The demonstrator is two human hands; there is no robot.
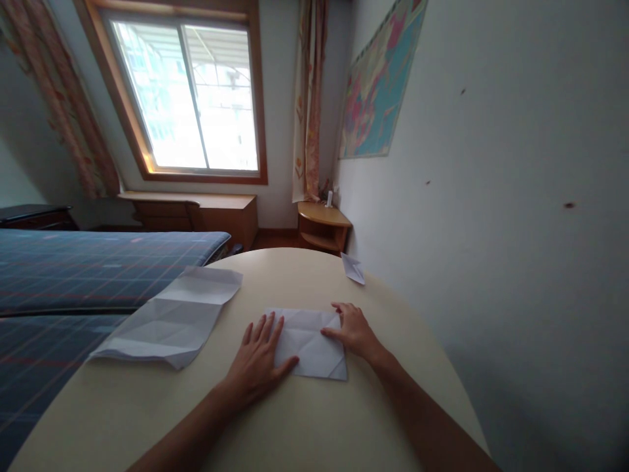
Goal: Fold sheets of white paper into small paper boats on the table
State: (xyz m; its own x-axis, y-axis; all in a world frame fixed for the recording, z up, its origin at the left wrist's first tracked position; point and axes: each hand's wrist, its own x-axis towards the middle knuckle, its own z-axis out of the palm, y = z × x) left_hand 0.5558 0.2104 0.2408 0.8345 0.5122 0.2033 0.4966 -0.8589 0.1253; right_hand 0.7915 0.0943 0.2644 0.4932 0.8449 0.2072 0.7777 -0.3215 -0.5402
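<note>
Leftmost, a plaid bed (98,265) backs the curved rim of the round table (289,419). Several loose, creased sheets (164,328) lie along that rim; cannot tell whether a corner overhangs.

Next, left hand (260,357): palm down, fingers a little spread, thumb out, lying on the left part of a white sheet and gripping nothing.

Mid-table, the folded sheet (314,351) itself, flat, criss-crossed with creases. Judged very light, limp between folds, stiffer along them; likely to slide on a smooth top and to crumple or tear if tugged. Best held by flat pressure near the middle, or a thumb-and-finger pinch at an edge or corner.

Right hand (354,328) rests at the sheet's upper right edge, thumb on the paper, fingers curved and apart from it; no firm pinch shows.

Beyond it, a small folded paper piece (353,269) sits near the far rim. Rightmost, wall (515,282) close by the table; more room towards the near side.
</note>
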